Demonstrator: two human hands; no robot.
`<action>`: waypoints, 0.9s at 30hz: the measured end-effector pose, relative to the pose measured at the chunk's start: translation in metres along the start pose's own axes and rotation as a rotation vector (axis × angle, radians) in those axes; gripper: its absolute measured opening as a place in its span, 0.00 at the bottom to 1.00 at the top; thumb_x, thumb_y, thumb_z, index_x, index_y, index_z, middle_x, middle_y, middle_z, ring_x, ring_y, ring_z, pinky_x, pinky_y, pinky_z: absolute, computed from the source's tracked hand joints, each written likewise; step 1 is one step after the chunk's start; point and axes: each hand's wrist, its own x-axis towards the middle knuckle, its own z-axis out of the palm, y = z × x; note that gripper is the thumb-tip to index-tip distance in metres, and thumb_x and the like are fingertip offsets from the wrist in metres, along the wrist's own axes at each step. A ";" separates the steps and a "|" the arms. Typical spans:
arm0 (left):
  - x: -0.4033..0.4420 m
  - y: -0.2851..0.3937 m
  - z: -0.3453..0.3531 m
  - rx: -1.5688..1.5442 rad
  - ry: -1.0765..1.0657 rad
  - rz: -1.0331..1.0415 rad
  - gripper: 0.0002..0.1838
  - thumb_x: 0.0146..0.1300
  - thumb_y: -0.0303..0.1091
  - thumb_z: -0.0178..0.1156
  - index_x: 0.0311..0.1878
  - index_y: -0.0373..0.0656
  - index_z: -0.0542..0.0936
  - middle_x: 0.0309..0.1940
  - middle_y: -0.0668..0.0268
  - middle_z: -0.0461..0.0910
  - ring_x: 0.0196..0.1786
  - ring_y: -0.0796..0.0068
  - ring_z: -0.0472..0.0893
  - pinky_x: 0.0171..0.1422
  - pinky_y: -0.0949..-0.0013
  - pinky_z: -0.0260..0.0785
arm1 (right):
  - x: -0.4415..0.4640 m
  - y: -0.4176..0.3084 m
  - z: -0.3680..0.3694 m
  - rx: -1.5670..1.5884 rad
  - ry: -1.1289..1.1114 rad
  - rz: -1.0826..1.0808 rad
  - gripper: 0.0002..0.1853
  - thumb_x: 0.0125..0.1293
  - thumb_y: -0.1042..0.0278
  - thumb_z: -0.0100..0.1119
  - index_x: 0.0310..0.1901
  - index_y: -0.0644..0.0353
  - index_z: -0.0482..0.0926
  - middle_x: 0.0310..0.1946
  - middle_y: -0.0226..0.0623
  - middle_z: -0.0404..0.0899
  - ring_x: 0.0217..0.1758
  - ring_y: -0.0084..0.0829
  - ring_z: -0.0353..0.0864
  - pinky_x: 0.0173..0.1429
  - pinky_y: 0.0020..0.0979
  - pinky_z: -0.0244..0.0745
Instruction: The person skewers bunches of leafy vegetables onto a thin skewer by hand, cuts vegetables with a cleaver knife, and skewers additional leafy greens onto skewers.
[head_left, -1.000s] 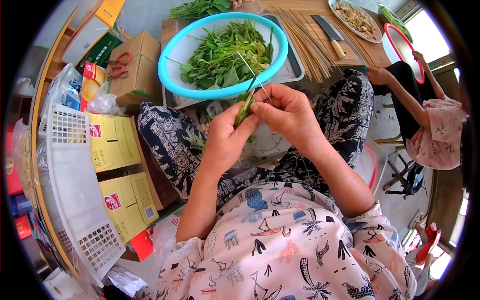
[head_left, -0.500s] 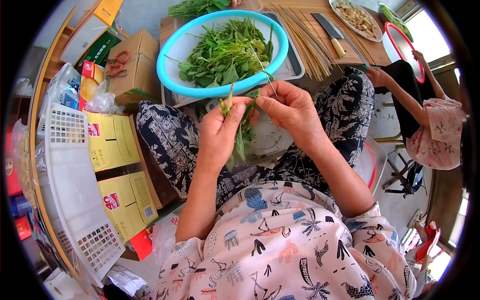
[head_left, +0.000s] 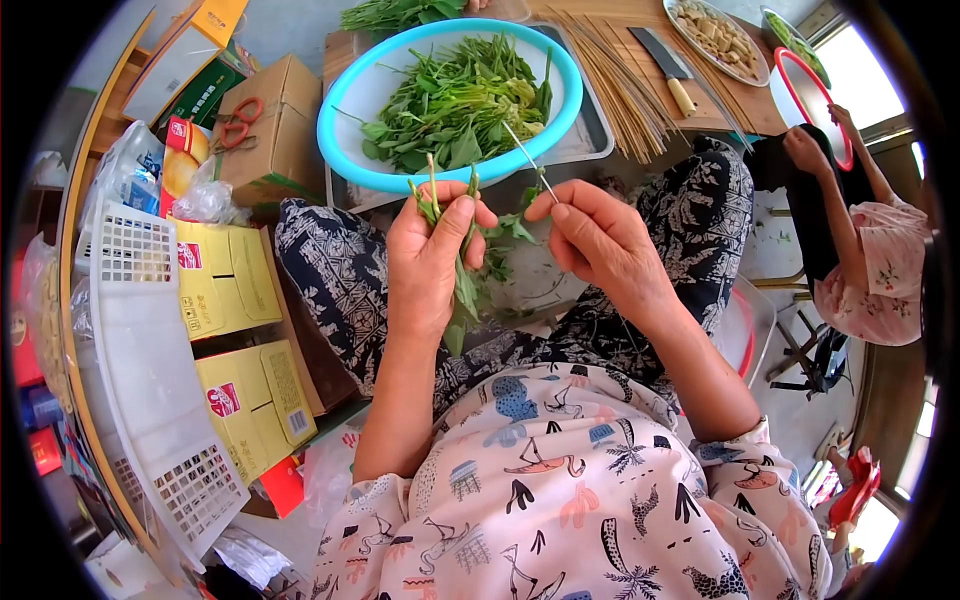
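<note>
My left hand (head_left: 428,262) is closed round several green leafy stems (head_left: 465,290), their cut ends sticking up past the thumb and leaves hanging below. To its right, my right hand (head_left: 602,240) pinches a thin skewer (head_left: 523,148) that points up and left over the basin's rim. A bit of greenery is on the skewer near my fingertips, and a leafy sprig (head_left: 514,228) hangs between the hands. Just beyond them stands a blue-rimmed basin (head_left: 352,176) heaped with green leaves (head_left: 450,105). The hands are apart.
On the wooden table (head_left: 735,100) lie bundled skewers (head_left: 615,85), a cleaver (head_left: 664,65) and a plate of chunks (head_left: 715,38). Red scissors (head_left: 238,124) rest on a cardboard box (head_left: 285,130) at the left, near a white basket (head_left: 150,340). Another person (head_left: 860,240) sits at the right.
My hands have moved apart, and the skewer has come away from the stems in my left hand. The other person's hand has lifted from the table edge.
</note>
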 end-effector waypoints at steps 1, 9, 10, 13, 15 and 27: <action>0.000 0.001 0.001 0.000 -0.002 -0.001 0.07 0.69 0.32 0.53 0.43 0.38 0.73 0.30 0.64 0.78 0.22 0.83 0.70 0.25 0.80 0.61 | -0.003 0.000 0.000 -0.010 -0.018 0.017 0.11 0.73 0.67 0.42 0.43 0.63 0.75 0.17 0.23 0.65 0.21 0.14 0.61 0.26 0.19 0.57; 0.001 0.005 -0.002 -0.071 0.045 -0.005 0.08 0.67 0.32 0.56 0.43 0.37 0.76 0.31 0.66 0.77 0.21 0.85 0.68 0.24 0.81 0.58 | -0.019 0.002 -0.001 -0.227 -0.102 0.021 0.13 0.70 0.71 0.44 0.50 0.66 0.75 0.15 0.29 0.67 0.21 0.17 0.66 0.28 0.24 0.64; 0.002 0.005 -0.003 -0.051 0.051 0.001 0.08 0.66 0.32 0.57 0.43 0.37 0.78 0.30 0.66 0.77 0.21 0.86 0.68 0.24 0.82 0.57 | -0.020 0.002 -0.001 -0.249 -0.110 0.018 0.13 0.70 0.71 0.44 0.50 0.66 0.75 0.15 0.29 0.67 0.20 0.18 0.66 0.27 0.24 0.64; 0.002 0.004 -0.003 -0.094 0.074 -0.016 0.09 0.64 0.31 0.60 0.44 0.36 0.80 0.30 0.66 0.78 0.21 0.86 0.67 0.25 0.82 0.57 | -0.021 0.002 -0.002 -0.279 -0.115 0.007 0.13 0.69 0.71 0.44 0.50 0.65 0.75 0.15 0.29 0.67 0.20 0.18 0.66 0.27 0.25 0.64; 0.002 0.005 -0.004 -0.106 0.068 -0.024 0.09 0.64 0.30 0.60 0.44 0.36 0.79 0.31 0.66 0.78 0.21 0.85 0.68 0.25 0.81 0.58 | -0.021 0.002 -0.002 -0.286 -0.117 -0.002 0.13 0.69 0.71 0.45 0.50 0.65 0.75 0.15 0.29 0.67 0.19 0.19 0.66 0.27 0.25 0.64; 0.000 0.008 -0.006 -0.116 0.083 -0.077 0.09 0.61 0.28 0.62 0.43 0.36 0.81 0.30 0.66 0.78 0.21 0.86 0.67 0.24 0.82 0.57 | -0.021 0.003 0.000 -0.284 -0.119 -0.024 0.13 0.68 0.73 0.45 0.50 0.66 0.76 0.14 0.30 0.67 0.19 0.19 0.66 0.26 0.25 0.64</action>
